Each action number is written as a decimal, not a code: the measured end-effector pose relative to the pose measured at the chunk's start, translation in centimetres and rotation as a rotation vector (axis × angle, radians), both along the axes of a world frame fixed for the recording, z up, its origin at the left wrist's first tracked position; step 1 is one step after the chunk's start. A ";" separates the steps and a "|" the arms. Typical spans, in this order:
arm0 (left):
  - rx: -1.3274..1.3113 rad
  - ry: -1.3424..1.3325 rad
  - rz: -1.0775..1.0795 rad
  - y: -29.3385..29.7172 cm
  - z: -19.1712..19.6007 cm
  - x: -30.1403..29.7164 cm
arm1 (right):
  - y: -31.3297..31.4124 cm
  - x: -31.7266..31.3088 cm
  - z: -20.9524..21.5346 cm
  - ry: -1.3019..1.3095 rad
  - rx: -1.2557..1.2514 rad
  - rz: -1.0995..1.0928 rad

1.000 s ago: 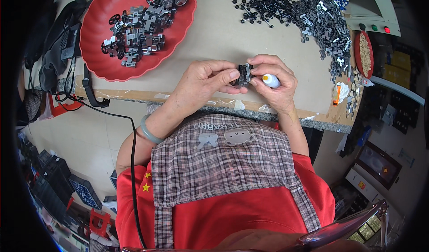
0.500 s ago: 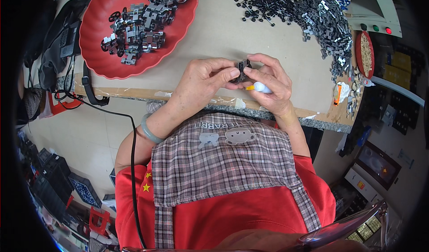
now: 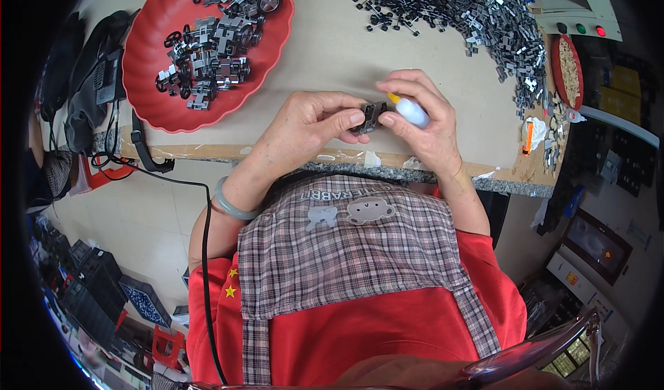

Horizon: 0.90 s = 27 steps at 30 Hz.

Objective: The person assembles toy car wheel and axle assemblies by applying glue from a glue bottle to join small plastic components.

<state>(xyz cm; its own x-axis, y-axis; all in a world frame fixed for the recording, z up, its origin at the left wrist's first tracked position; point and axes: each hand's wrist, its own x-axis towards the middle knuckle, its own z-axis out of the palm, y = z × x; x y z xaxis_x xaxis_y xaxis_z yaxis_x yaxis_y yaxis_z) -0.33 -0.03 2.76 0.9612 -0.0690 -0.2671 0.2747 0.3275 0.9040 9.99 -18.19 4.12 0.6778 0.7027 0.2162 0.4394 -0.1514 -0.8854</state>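
Observation:
My left hand (image 3: 312, 125) is closed, pinching a small dark plastic toy part (image 3: 370, 116) between thumb and fingertips above the table's near edge. Close to it, my right hand (image 3: 434, 135) is closed around a small white squeeze bottle (image 3: 413, 113) with a yellow tip. The bottle's tip points up and leftward, apart from the part. My right thumb lies beside the part; whether it touches is hard to tell. Further left, a red scalloped tray (image 3: 273, 78) bears several grey wheeled toy pieces (image 3: 225, 40).
Black wheel-and-axle pieces (image 3: 394, 6) lie heaped at the far side, beside a pile of grey plastic parts (image 3: 508, 37). On the right are a red dish (image 3: 566, 96) of small tan pieces and an orange-and-white tube (image 3: 531, 137). A black cable (image 3: 205, 251) hangs at my left.
The right hand has drawn slightly away from the part. The bottle has swung so its yellow tip now points upward. My left hand still grips the part.

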 end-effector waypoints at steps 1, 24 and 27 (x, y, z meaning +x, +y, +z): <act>0.000 0.011 -0.014 -0.1 0.0 0.0 | -0.1 0.2 -0.1 0.114 -0.080 0.062; 0.034 -0.203 0.352 -1.4 -1.9 -0.2 | 0.5 -2.0 -1.8 0.723 0.136 -0.022; 0.169 -0.228 0.349 -1.3 -1.8 -0.2 | 0.7 -2.2 -1.6 0.555 0.128 -0.052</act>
<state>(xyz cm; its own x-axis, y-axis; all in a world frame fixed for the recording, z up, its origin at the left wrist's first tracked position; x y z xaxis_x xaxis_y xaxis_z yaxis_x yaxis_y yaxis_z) -0.54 -1.29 0.94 0.9549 0.2959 -0.0258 -0.0381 0.2081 0.9774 7.76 -17.51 2.48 0.7471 0.6570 -0.1010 -0.1022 -0.0365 -0.9941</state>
